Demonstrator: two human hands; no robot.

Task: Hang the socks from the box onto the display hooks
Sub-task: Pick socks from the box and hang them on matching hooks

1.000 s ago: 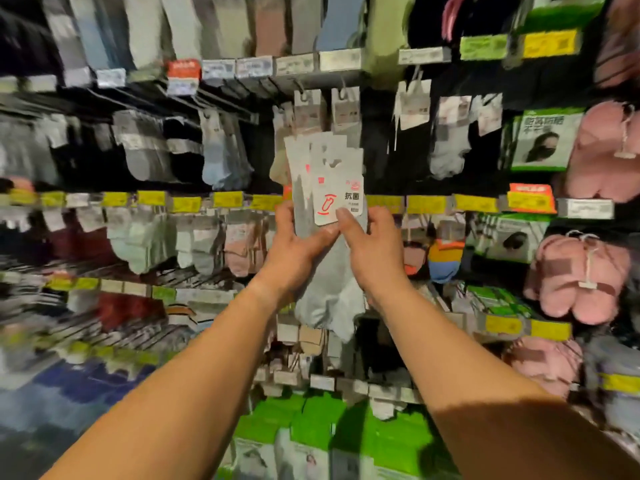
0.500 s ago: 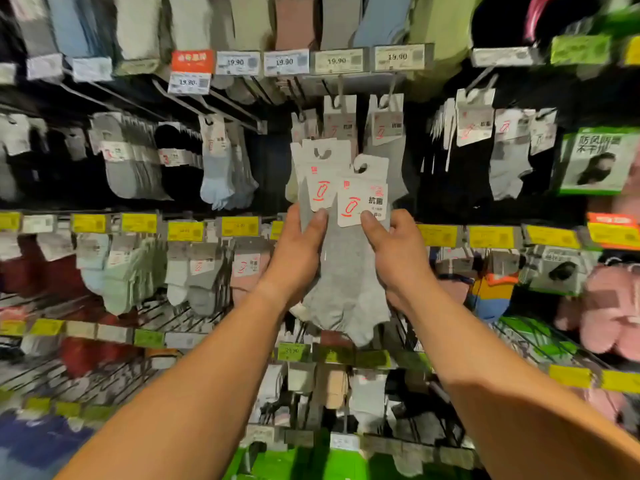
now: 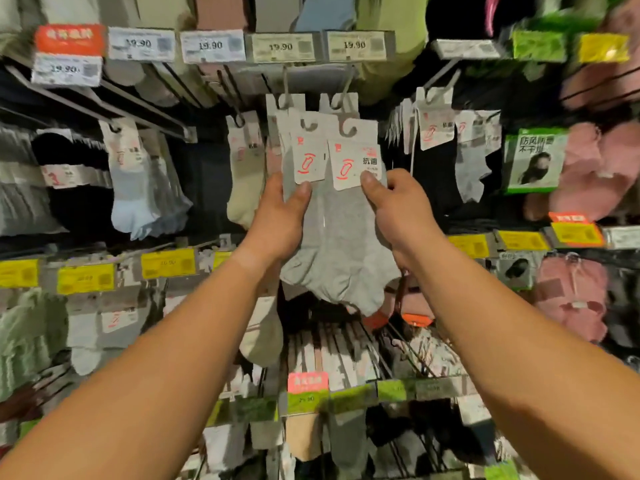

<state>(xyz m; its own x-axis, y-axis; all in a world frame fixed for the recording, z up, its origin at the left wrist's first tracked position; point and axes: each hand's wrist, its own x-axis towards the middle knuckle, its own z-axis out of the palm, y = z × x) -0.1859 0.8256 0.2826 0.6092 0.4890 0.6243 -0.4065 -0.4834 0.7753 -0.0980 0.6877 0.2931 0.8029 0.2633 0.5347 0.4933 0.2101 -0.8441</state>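
Right hand (image 3: 394,206): our grip pinches the lower right corner of the front card tag (image 3: 353,164), thumb on its face, fingers curled behind. Left hand (image 3: 280,216): grip holds the left side of the same bundle, thumb tip pressed just under the second card tag (image 3: 306,157), fingers hidden behind the fabric.

Between the two grips hangs the bundle of grey socks (image 3: 343,251), several pairs stacked, toes drooping below our wrists. Cut-out hanger holes in the two front tags sit directly above the grips and show nothing through them.

Just above the grips two display hooks (image 3: 341,91) come down from the rail, each already through a tag of socks hanging behind our bundle. Our bundle overlaps those from the front; we cannot tell whether any of our rear tags are on a hook.

Above the hooks runs a row of price labels (image 3: 280,46) reading 19.90. Left of the left grip hang beige socks (image 3: 242,181), further left light blue socks (image 3: 135,188). Right of the right grip hang white socks (image 3: 471,161), then a green mask pack (image 3: 535,161) and pink slippers (image 3: 588,168). Below our forearms run yellow price labels (image 3: 168,263) and lower rows of hanging socks, blurred.
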